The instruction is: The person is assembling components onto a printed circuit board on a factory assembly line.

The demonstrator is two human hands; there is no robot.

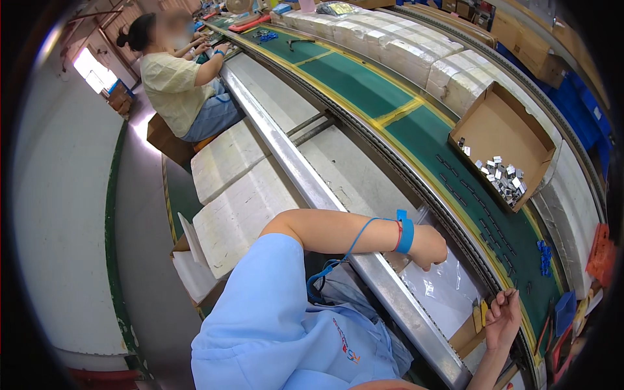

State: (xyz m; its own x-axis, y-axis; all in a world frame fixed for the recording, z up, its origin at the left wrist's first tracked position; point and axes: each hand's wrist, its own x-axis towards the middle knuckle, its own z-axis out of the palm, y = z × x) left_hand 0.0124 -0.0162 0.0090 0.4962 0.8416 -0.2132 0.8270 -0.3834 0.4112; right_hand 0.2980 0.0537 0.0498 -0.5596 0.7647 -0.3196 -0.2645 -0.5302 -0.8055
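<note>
My left hand (428, 248), with a blue strap (405, 235) and coiled cord on its wrist, is closed over a clear plastic sheet or bag (437, 286) at the bench's inner side. Its fingertips point down, and what they hold, if anything, is hidden. Farther right, at the edge of the green belt (429, 140), my right hand (502, 320) has its thumb and fingers drawn together; anything between them is too small to name. Beside it stand yellow tool handles (480, 316). Small dark strips (489, 214) lie in rows on the belt ahead of both hands.
An open cardboard box (520, 130) of small metal pieces (502, 177) sits across the belt. Small blue parts (544, 258) and a blue bin (564, 313) are at the right. A metal rail (390, 286) runs before me. A co-worker (175, 84) sits at the far left.
</note>
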